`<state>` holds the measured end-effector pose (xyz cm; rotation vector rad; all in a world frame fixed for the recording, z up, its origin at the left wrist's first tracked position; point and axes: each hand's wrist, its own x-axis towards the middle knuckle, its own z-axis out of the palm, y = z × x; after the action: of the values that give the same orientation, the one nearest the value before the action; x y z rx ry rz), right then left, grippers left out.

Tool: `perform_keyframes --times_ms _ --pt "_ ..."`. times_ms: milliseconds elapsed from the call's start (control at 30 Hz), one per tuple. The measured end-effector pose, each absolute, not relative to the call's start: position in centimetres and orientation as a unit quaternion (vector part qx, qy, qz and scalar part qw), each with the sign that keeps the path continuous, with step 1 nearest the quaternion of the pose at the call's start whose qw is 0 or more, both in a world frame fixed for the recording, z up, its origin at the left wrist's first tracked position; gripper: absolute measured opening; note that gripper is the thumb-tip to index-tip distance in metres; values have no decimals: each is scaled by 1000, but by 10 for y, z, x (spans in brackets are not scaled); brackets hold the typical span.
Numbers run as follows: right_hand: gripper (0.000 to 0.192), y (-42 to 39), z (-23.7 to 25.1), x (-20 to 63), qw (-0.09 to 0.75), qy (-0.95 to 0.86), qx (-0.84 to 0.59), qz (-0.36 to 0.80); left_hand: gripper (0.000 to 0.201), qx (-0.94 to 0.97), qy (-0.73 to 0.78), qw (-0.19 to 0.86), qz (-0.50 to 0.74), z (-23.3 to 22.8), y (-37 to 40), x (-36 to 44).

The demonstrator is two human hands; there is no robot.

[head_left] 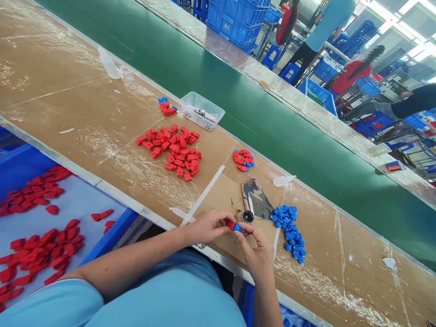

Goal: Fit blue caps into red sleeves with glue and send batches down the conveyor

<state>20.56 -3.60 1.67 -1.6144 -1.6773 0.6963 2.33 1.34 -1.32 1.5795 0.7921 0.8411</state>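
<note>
Close to the bench's front edge, my left hand (213, 225) pinches a small red plastic piece (230, 224). My right hand (254, 245) grips a small blue plastic piece (237, 227) against its end; whether the two are joined I cannot tell. Just beyond my fingers lie a small round black-topped jar (248, 216) and a camouflage-patterned cloth (260, 200). A pile of blue pieces (289, 231) spreads to the right of my right hand. Farther to the left is a heap of red pieces (175, 150). Behind the cloth sits a small group of red-and-blue pieces (243, 160).
A clear plastic tray (202, 110) holds small items by the green conveyor belt (218, 91). Another red-and-blue cluster (166, 106) lies beside it. At lower left, a blue crate (112, 231) contains many red pieces. Several people and stacked blue crates (235, 22) are across the belt.
</note>
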Motion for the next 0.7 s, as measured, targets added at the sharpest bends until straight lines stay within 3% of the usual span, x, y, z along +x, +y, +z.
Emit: perform_keyframes --times_ms 367,700 --pt "19 -40 19 208 377 -634 -605 300 23 760 267 456 379 -12 12 19" --pt "8 -40 19 209 386 -669 -557 304 28 775 229 460 369 -15 12 16"
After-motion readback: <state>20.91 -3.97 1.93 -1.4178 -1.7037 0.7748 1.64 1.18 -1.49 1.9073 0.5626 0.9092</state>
